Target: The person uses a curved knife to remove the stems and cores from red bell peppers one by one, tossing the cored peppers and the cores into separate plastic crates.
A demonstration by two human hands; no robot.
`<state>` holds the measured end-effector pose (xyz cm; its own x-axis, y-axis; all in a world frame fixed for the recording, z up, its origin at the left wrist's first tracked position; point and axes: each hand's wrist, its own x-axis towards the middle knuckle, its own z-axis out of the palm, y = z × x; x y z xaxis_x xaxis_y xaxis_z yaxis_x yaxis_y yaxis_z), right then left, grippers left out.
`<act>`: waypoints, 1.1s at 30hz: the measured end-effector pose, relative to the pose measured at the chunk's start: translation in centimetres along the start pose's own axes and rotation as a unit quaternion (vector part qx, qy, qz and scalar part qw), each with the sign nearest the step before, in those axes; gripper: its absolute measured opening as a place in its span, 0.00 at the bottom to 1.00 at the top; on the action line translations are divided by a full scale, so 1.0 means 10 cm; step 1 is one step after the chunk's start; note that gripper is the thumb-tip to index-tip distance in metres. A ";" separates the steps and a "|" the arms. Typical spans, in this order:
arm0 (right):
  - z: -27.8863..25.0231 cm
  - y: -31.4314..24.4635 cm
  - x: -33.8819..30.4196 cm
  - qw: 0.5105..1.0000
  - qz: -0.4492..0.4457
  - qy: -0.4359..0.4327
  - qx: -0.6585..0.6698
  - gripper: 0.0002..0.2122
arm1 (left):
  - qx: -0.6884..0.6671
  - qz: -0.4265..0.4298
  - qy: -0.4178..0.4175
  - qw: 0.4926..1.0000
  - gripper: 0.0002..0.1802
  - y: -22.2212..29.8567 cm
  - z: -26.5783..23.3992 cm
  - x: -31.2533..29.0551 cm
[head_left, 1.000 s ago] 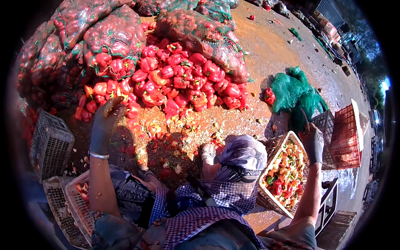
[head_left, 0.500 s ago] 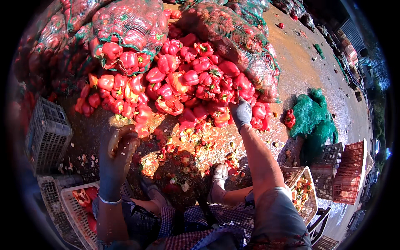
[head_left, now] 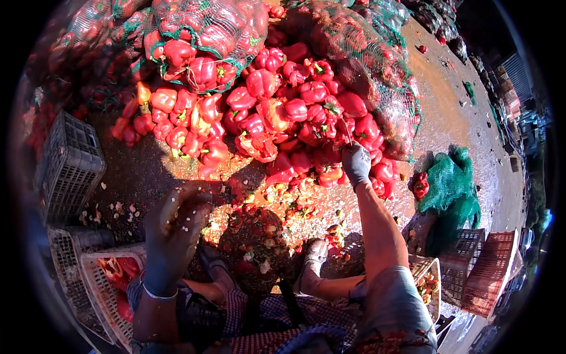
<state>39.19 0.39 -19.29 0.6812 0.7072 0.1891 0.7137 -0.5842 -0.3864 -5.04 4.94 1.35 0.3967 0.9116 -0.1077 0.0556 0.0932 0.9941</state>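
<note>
My right hand (head_left: 356, 164), in a grey glove, is closed round a knife (head_left: 346, 131) whose thin blade points up into the heap of red bell peppers (head_left: 289, 112). Close to the blade lie several peppers, some torn or cut. My left hand (head_left: 174, 227), also gloved and in shadow, hovers on the near left with its fingers loosely curved and apart. Pale seeds cling to this glove, and I see nothing held in it. Below it, a light plastic crate (head_left: 94, 277) holds red pepper pieces (head_left: 121, 283).
Stuffed mesh sacks of peppers (head_left: 206, 29) stand behind the heap. Grey crates (head_left: 73, 168) are at left. Green netting (head_left: 448, 189) and a reddish crate (head_left: 489, 271) lie at right. A crate with pepper scraps (head_left: 427, 283) stands by my right leg. Seeds and scraps (head_left: 295, 203) litter the ground.
The whole view has shifted a little. My left hand has turned and moved slightly right and down, toward my body. My right hand still holds the knife at the heap's near right side.
</note>
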 end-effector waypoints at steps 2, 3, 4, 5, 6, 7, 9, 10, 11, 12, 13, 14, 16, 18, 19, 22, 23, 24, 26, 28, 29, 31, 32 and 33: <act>-0.23 -0.13 -0.10 0.998 -0.003 0.019 0.052 0.11 | -0.038 0.009 -0.009 0.999 0.16 0.05 0.06 -0.02; -0.38 -0.23 -0.13 0.996 0.000 0.000 0.089 0.11 | -0.057 0.013 -0.013 0.998 0.16 0.07 0.10 -0.04; -0.54 -0.33 -0.18 0.992 0.003 -0.018 0.125 0.11 | -0.070 0.009 -0.020 0.997 0.16 0.06 0.13 -0.06; -0.76 -0.45 -0.23 0.987 0.006 -0.034 0.158 0.10 | -0.086 0.007 -0.032 0.996 0.16 0.02 0.16 -0.07; -1.02 -0.70 -0.33 0.985 -0.014 -0.033 0.171 0.09 | -0.098 0.007 -0.035 0.995 0.16 0.00 0.16 -0.10; -1.21 -0.87 -0.41 0.979 -0.006 -0.050 0.197 0.08 | -0.083 0.010 -0.051 0.995 0.17 -0.04 0.17 -0.12; -1.52 -1.12 -0.55 0.965 0.008 -0.081 0.250 0.08 | -0.049 0.019 -0.083 0.995 0.19 -0.09 0.23 -0.13; -1.62 -1.23 -0.64 0.962 -0.001 -0.079 0.262 0.08 | 0.004 0.034 -0.074 0.997 0.19 -0.07 0.31 -0.16; -1.63 -1.22 -0.71 0.955 -0.089 -0.021 0.283 0.08 | 0.054 0.051 -0.068 0.995 0.19 -0.07 0.40 -0.16; -1.77 -1.36 -0.83 0.960 -0.096 -0.017 0.263 0.08 | 0.132 0.141 -0.059 0.980 0.21 -0.04 0.46 -0.17; -1.89 -1.53 -0.96 0.965 -0.103 -0.012 0.243 0.08 | 0.209 0.226 -0.031 0.951 0.24 -0.01 0.51 -0.18; -1.94 -1.63 -1.07 0.967 -0.119 0.002 0.227 0.08 | 0.224 0.264 -0.018 0.938 0.25 -0.07 0.59 -0.17; -2.09 -1.90 -1.29 0.976 -0.121 -0.009 0.184 0.09 | 0.190 0.258 -0.016 0.947 0.26 -0.01 0.73 -0.23; -2.12 -2.05 -1.50 0.968 -0.137 0.002 0.212 0.09 | 0.216 0.299 0.022 0.929 0.28 -0.09 0.83 -0.23; -2.12 -2.11 -1.58 0.967 -0.143 0.011 0.212 0.09 | 0.238 0.327 0.068 0.912 0.28 -0.11 0.87 -0.25; -2.02 -2.17 -1.73 0.967 -0.124 -0.005 0.223 0.09 | 0.206 0.318 0.096 0.920 0.27 -0.20 0.94 -0.26; -1.98 -2.18 -1.76 0.968 -0.129 0.005 0.217 0.09 | 0.195 0.306 0.096 0.927 0.27 -0.21 0.95 -0.28; -1.95 -2.19 -1.79 0.966 -0.137 0.003 0.219 0.09 | 0.183 0.283 0.081 0.938 0.27 -0.21 0.94 -0.27; -1.89 -2.22 -1.85 0.963 -0.148 0.013 0.224 0.08 | 0.187 0.274 0.064 0.941 0.26 -0.18 0.89 -0.24; -1.89 -2.25 -1.90 0.963 -0.147 0.009 0.227 0.07 | 0.185 0.272 0.058 0.943 0.25 -0.19 0.88 -0.21; -1.89 -2.30 -1.92 0.963 -0.133 -0.012 0.234 0.06 | 0.188 0.266 0.059 0.943 0.24 -0.23 0.83 -0.20; -1.84 -2.33 -1.91 0.950 -0.150 -0.015 0.274 0.05 | 0.197 0.278 0.065 0.938 0.26 -0.34 0.72 -0.15; -1.84 -2.29 -1.90 0.949 -0.153 -0.009 0.276 0.06 | 0.196 0.277 0.056 0.939 0.26 -0.32 0.73 -0.14; -1.83 -2.24 -1.89 0.948 -0.157 -0.004 0.278 0.06 | 0.195 0.277 0.046 0.940 0.27 -0.30 0.73 -0.13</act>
<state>13.29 -7.16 2.31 0.4469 0.8156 0.3676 0.6838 -0.0465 -0.7282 0.99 0.53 -1.59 0.3832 0.8096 0.4446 0.2030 -0.5434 0.8145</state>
